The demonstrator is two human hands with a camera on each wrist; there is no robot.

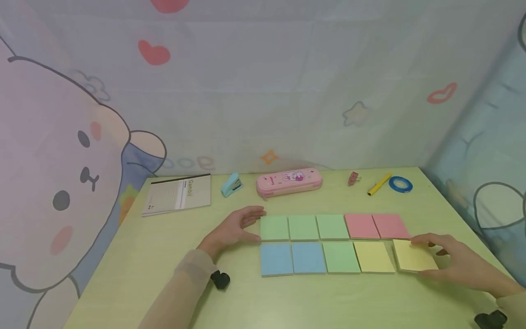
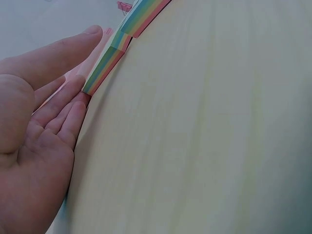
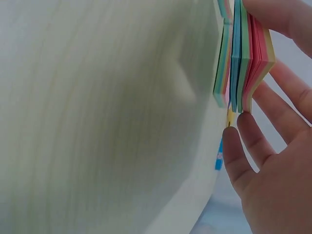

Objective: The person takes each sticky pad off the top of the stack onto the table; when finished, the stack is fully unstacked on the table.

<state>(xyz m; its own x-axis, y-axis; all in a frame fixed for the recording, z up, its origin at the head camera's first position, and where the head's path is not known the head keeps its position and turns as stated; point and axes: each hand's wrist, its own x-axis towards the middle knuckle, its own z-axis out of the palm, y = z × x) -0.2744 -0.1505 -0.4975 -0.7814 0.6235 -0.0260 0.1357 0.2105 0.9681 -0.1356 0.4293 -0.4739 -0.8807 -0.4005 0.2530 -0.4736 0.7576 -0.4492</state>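
Observation:
Several coloured sticky-note pads lie in two rows on the pale green table (image 1: 164, 265). My left hand (image 1: 246, 224) lies flat, with straight fingers touching the left edge of the far row's leftmost green pad (image 1: 274, 227). In the left wrist view the left hand (image 2: 53, 102) rests against that pad's striped side (image 2: 105, 66). My right hand (image 1: 448, 258) grips the rightmost yellow pad (image 1: 415, 256), which sits slightly askew at the end of the near row. Thumb and fingers hold its opposite edges. In the right wrist view the right hand (image 3: 273, 161) holds the yellow pad's (image 3: 248, 58) multicoloured side.
At the table's back lie a notebook (image 1: 178, 194), a blue stapler (image 1: 231, 184), a pink pencil case (image 1: 289, 182), a pink binder clip (image 1: 353, 177), a yellow pen (image 1: 379, 184) and a blue tape ring (image 1: 400, 184). Printed cloth walls surround the table.

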